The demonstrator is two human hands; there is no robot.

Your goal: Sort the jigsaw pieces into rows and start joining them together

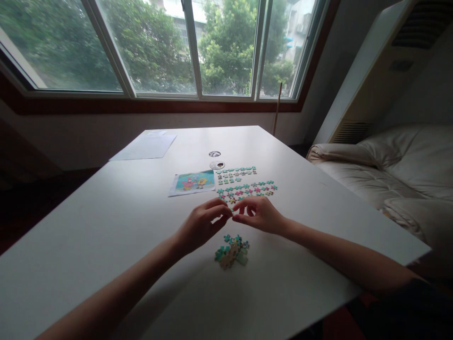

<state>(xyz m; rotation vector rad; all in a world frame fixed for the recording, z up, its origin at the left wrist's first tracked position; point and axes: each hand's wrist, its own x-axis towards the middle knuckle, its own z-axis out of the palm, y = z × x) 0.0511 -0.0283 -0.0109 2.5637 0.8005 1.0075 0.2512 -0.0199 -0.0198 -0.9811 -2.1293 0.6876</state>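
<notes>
My left hand (pixel 202 224) and my right hand (pixel 257 213) meet fingertip to fingertip above the white table (pixel 106 226), pinching a small puzzle piece (pixel 232 215) that is mostly hidden by the fingers. Just below the hands lies a small heap of puzzle pieces (pixel 231 250), teal and tan. Beyond the hands, several pieces are laid out in rows (pixel 246 185). A colourful cartoon reference picture (pixel 193 182) lies to the left of those rows.
A sheet of paper (pixel 145 146) rests at the far left of the table. A round cable hole (pixel 214 154) and a small round lid (pixel 217 165) sit past the rows. A cream sofa (pixel 389 170) stands to the right, windows behind.
</notes>
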